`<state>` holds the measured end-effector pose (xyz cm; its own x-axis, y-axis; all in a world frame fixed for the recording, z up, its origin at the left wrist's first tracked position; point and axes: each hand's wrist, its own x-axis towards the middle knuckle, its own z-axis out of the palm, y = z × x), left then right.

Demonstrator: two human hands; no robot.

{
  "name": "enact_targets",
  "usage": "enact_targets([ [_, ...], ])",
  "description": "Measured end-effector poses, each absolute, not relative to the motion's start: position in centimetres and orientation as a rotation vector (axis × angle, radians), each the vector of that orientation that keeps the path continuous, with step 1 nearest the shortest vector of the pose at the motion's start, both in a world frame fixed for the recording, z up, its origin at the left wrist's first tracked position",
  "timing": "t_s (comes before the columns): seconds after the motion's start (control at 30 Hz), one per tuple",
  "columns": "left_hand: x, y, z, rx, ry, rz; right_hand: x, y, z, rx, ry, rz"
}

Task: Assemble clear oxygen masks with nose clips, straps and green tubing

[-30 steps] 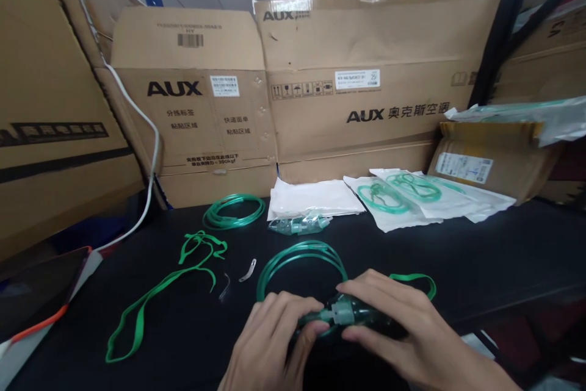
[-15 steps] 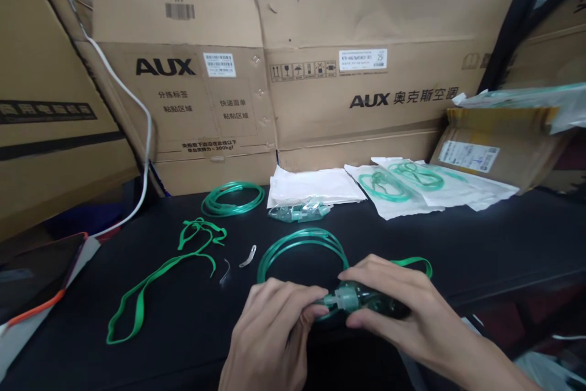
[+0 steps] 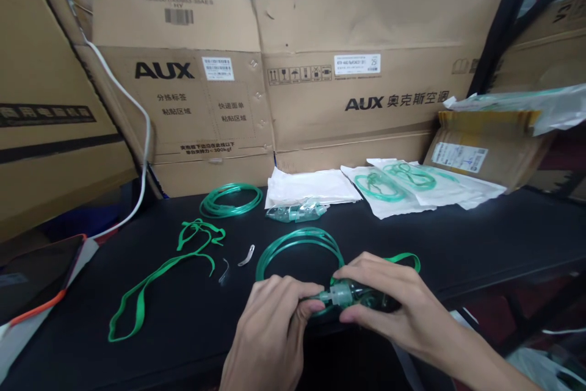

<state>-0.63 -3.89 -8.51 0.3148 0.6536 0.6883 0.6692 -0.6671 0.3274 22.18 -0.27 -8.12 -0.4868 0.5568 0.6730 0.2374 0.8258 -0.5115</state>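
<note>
My right hand is wrapped round a clear green oxygen mask near the front edge of the black table. My left hand pinches the end of the green tubing where it meets the mask's pale connector. The tubing coils in a loop just beyond my hands. A green strap from the mask shows past my right hand.
A loose green elastic strap and two small metal clips lie to the left. Farther back are another tubing coil, a second mask, white packets and AUX cardboard boxes. A phone lies far left.
My hands with the mask and tubing stay together at the table's front edge. The camera tilted slightly down then steadied; nothing else on the table moved.
</note>
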Motion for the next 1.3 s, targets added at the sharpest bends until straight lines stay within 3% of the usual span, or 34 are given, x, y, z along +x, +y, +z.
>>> enact_targets([
  [0.53,0.4,-3.3,-7.7,-2.487,-1.343,-1.588,21.4,-0.6,-7.4,-0.709,-1.942,0.490],
  [1.0,-1.0,-2.9,-8.1,-2.562,-1.125,-1.321,21.3,-0.8,-7.6,-0.760,-1.957,0.663],
  [1.3,-1.2,-3.3,-7.9,-2.644,-1.070,-1.475,21.7,-1.0,-7.4,-0.897,-2.089,0.645],
])
